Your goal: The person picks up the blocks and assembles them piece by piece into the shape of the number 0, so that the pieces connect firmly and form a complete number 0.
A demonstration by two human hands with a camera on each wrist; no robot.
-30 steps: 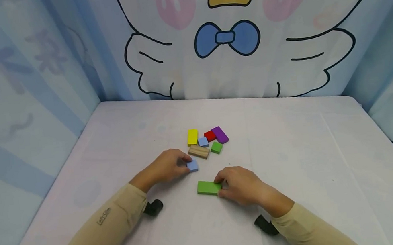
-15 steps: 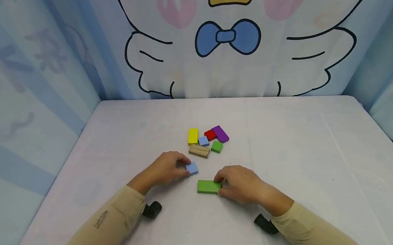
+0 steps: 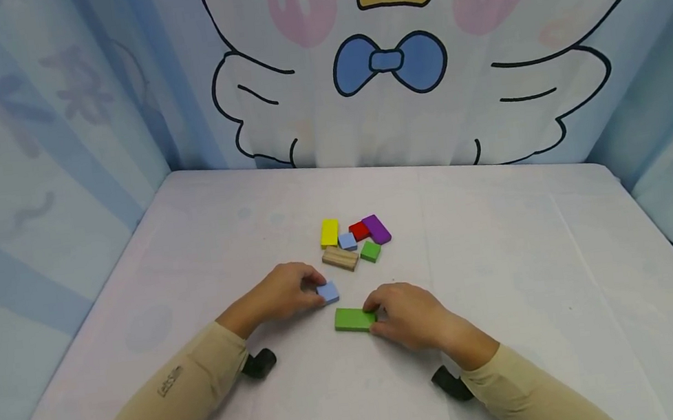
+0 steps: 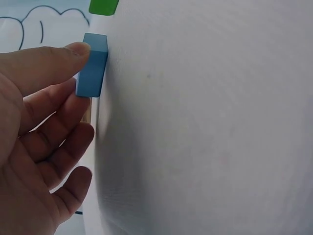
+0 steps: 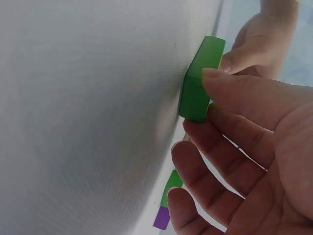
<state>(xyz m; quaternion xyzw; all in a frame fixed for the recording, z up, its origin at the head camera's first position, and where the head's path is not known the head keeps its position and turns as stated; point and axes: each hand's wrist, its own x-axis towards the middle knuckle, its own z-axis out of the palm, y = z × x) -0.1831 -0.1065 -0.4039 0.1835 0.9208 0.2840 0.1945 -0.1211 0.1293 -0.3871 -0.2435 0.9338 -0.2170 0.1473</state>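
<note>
Between thumb and fingers my left hand [image 3: 288,290] pinches a small light-blue block [image 3: 328,292], low at the white tabletop. In the left wrist view the thumb presses the near side of that blue block [image 4: 93,68]. My right hand [image 3: 409,316] pinches the right end of a flat, oblong green block [image 3: 352,320], just in front of the blue one and apart from it. The right wrist view shows thumb and fingertips on the end of this green block [image 5: 200,83]. Whether either block touches the cloth is hard to tell.
Beyond the hands lies a loose group of blocks: yellow [image 3: 329,233], a second light-blue one [image 3: 348,241], red [image 3: 360,231], purple [image 3: 377,229], small green [image 3: 370,252] and a wood-coloured one [image 3: 340,259]. A printed curtain [image 3: 395,127] stands behind the white table [image 3: 503,253].
My left hand has drawn the light-blue block slightly toward me, away from the wood-coloured block and nearer the green one. The right hand and its green block have shifted barely to the left.
</note>
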